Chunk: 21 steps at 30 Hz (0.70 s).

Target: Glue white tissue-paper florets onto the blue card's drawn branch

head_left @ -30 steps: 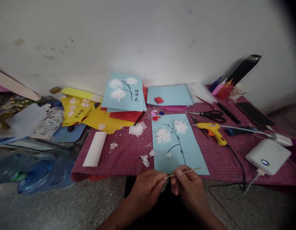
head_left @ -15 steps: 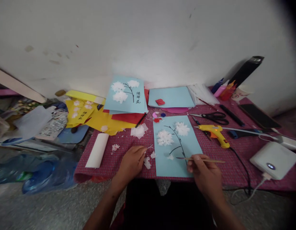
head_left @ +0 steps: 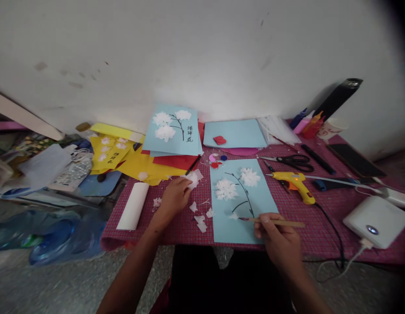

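My right hand (head_left: 279, 235) is closed round a thin wooden brush (head_left: 287, 223), whose tip is beside a small white paper tuft (head_left: 234, 216) on the light blue sheet (head_left: 222, 226). Two fluffy white paper flowers (head_left: 226, 189) and dark drawn branches show on that sheet. My left hand (head_left: 176, 194) has its fingertips together at a pile of thin white paper pieces (head_left: 195, 178); whether it grips one is too small to tell. Several loose white scraps (head_left: 200, 223) lie between this hand and the blue sheet.
Behind stands a finished blue card (head_left: 171, 131) with white flowers. A white roll (head_left: 133, 206) is at the left. On the right are black scissors (head_left: 297, 162), a yellow glue gun (head_left: 296, 183) with its cord, paint bottles (head_left: 312, 124) and a white power bank (head_left: 375, 222).
My left hand has moved up and left from the loose scraps to the white paper pile. The brush tip in my right hand has shifted slightly, closer to the small tuft.
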### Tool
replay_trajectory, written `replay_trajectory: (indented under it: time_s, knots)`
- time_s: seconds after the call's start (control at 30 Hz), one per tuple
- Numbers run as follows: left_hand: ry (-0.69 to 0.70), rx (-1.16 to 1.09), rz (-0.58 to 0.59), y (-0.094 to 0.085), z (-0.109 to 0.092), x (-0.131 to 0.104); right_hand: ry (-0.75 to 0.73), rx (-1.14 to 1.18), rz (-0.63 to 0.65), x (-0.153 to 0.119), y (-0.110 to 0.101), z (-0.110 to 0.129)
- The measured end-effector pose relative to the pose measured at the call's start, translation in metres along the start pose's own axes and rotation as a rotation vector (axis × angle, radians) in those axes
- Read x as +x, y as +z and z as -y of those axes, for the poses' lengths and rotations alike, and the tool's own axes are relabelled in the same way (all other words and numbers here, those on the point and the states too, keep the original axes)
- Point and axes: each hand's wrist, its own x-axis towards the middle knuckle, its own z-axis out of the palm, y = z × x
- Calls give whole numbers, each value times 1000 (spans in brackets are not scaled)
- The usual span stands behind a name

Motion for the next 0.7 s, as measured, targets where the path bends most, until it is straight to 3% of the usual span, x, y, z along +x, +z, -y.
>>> replay_trajectory:
  time_s: [0.13,0.4,0.7]
  knots:
    - [3,77,35,7,4,9,-3,-38,22,-1,-2,-2]
    - [-38,19,30,8,8,13,-13,-39,28,0,-3,-4]
    - [-302,-210,-181,-5,3,18,13,-30,28,0,-5,-8]
